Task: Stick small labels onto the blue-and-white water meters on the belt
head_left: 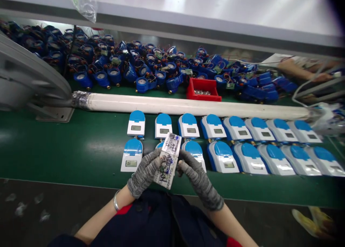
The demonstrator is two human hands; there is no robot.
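Both my hands wear grey knitted gloves and together hold a strip of printed labels (168, 160) over the near edge of the green belt. My left hand (145, 172) grips the strip's left side with fingers curled round it. My right hand (195, 177) pinches its right side. Just beyond the strip lie two rows of white meters with blue tops (237, 142), face up, running to the right. One meter (132, 155) lies directly left of my left hand.
A long white tube (188, 106) lies across the green belt (67, 150) behind the meters. Beyond it are a red tray (203, 89) and a heap of blue meter bodies (129, 65). Another person's arm (299, 70) reaches in at far right. A grey machine (24, 78) stands at left.
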